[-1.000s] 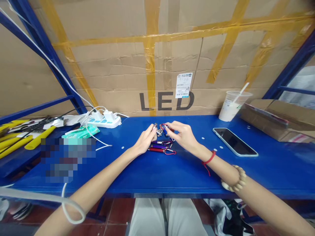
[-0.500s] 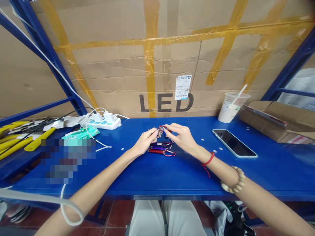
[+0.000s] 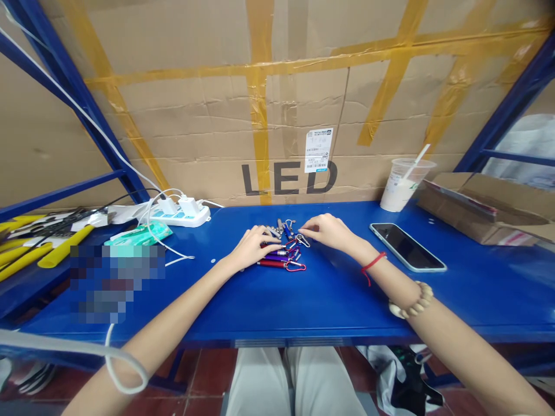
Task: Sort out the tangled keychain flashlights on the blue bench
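Note:
Several small metal keychain flashlights with carabiner clips lie bunched on the blue table. In the near row are a red flashlight with a red clip and a purple flashlight. My left hand rests at the left of this row, fingers closed on another red flashlight, its body mostly hidden beneath them and its red clip showing. Farther back lie a blue flashlight and a silver-grey one. My right hand is just right of the silver clip, bent fingertips slightly apart, holding nothing visible.
At the right are a phone, a plastic cup with a straw and an open cardboard box. A power strip with cables, a green packet and yellow-handled tools are on the left. A large carton stands behind.
My hands were together over the flashlights and have parted. The left has come down onto the near row with a red flashlight; the right has drawn off to the right, uncovering the back ones.

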Available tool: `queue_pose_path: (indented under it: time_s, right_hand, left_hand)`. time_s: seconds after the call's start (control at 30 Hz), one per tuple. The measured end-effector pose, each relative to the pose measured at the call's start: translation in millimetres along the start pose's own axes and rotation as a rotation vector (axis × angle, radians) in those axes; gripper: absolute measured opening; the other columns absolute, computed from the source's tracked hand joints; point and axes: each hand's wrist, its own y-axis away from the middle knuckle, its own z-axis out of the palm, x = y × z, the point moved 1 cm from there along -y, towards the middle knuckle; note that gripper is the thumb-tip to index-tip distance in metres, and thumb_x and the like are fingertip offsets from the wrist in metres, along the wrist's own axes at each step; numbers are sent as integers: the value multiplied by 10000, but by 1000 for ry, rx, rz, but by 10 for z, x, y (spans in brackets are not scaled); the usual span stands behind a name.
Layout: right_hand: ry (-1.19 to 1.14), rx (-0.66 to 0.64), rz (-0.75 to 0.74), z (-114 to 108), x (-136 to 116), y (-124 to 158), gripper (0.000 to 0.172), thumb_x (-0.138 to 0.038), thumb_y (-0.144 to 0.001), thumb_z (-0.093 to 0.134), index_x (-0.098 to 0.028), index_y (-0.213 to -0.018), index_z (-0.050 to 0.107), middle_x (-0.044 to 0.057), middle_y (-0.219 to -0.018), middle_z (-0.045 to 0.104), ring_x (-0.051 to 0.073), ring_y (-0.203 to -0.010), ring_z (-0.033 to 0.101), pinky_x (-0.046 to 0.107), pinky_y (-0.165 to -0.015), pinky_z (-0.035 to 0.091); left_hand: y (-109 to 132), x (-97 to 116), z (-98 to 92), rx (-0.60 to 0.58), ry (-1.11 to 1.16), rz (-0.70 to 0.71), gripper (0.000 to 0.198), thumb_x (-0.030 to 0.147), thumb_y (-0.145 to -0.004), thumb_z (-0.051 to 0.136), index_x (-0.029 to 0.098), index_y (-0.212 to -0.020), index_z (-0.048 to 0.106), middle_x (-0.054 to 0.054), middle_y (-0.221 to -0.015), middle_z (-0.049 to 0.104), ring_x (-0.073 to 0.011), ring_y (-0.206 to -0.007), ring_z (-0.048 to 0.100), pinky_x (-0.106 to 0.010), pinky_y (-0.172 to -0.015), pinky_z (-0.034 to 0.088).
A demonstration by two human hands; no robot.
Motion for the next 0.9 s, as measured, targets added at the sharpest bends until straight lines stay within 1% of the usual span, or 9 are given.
queue_pose_path:
  time_s: [0.13,0.2,0.3,0.43,0.5,0.6,0.73,0.8,0.9]
  right_hand:
    - [79,51,27,6,41,-2,222,-327,-855,522,-244,-931,713,25,-900,710,172,-744,629,241,-542,381]
    - [76,37,-32,46,10,5,217,-291,-863,517,-240,-963,702,32,-947,693,180,-809,629,246,-586,417]
    - [39,29,-188,129,-81,18,261,-249,-899,460,-237,-1056,668,58,-1048,649,192,-956,599,277,-736,468]
    - [13,26,-297,223,-146,22,324,-285,-926,406,-201,-1161,613,98,-1153,592,226,-1091,524,373,-900,435]
    - [2,5,-312,245,-152,23,332,-321,-929,401,-210,-1157,615,99,-1173,585,243,-1115,504,412,-906,418]
    - [-47,4,-326,256,-188,27,324,-364,-923,413,-237,-1124,634,91,-1179,591,248,-1121,499,431,-896,407]
    - [-279,126,-309,285,-300,14,328,-380,-899,473,-217,-1141,622,81,-1118,636,209,-1049,555,376,-894,430]
    - [-380,172,-276,307,-327,-7,313,-361,-899,478,-197,-1116,634,75,-1074,660,184,-996,587,328,-869,452]
    - [-292,192,-188,328,-279,-41,265,-297,-901,474,-190,-1047,668,73,-1036,673,190,-962,597,326,-850,454]
  left_hand:
    - [-10,-139,-142,155,-90,-69,311,288,-919,396,241,-1081,658,-60,-1022,605,-208,-947,488,-353,-821,361]
    - [-8,-204,-175,123,-142,-78,303,256,-917,400,235,-1078,656,-59,-1019,612,-211,-941,495,-351,-813,361]
    - [-1,-232,-157,19,-172,-58,274,288,-903,438,247,-1056,661,-50,-1032,614,-213,-958,520,-347,-828,361]
    - [-3,-183,-100,-70,-173,-10,261,306,-893,454,259,-1040,664,-46,-1038,619,-212,-978,549,-331,-821,368]
    - [-7,-166,-93,-64,-173,-5,238,307,-878,478,255,-996,678,-43,-1011,628,-213,-965,557,-327,-813,371]
    - [-15,-153,-109,-2,-102,-21,173,313,-830,552,239,-877,702,-36,-952,643,-208,-930,563,-325,-815,380]
    - [-24,-109,-114,155,192,-42,165,317,-774,622,216,-872,708,-34,-875,653,-158,-759,554,-284,-732,423]
    - [-31,-81,-85,204,278,-41,188,318,-760,638,205,-892,710,-37,-844,647,-146,-710,533,-272,-695,429]
    - [-46,-63,-23,170,240,-35,175,304,-762,641,219,-894,716,-32,-828,644,-150,-716,516,-280,-708,421]
